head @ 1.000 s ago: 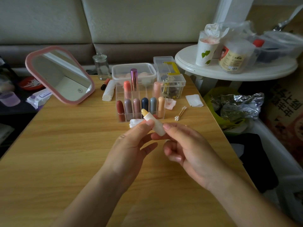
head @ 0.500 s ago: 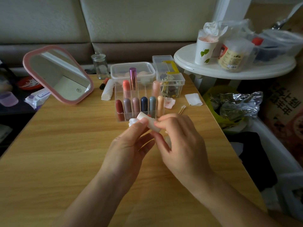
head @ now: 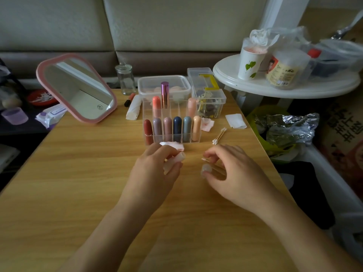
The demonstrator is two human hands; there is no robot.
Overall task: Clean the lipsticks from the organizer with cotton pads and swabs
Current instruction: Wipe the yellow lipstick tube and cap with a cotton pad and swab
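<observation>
Wooden table (head: 78, 173), left hand (head: 153, 173) curled round pale tube (head: 176, 159), right hand (head: 235, 173) bent, pinching rounded lipstick piece (head: 206, 169) and swab (head: 205, 159).

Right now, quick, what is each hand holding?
Left hand: grips a pale lipstick piece.
Right hand: holds the other pale piece and a cotton swab.

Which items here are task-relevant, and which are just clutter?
Job: organizer, lipstick piece in left hand, second piece in right hand, cotton pad, loose swabs.
Clutter: mirror, glass jar, paper cup, wipes pack, foil bag.
</observation>
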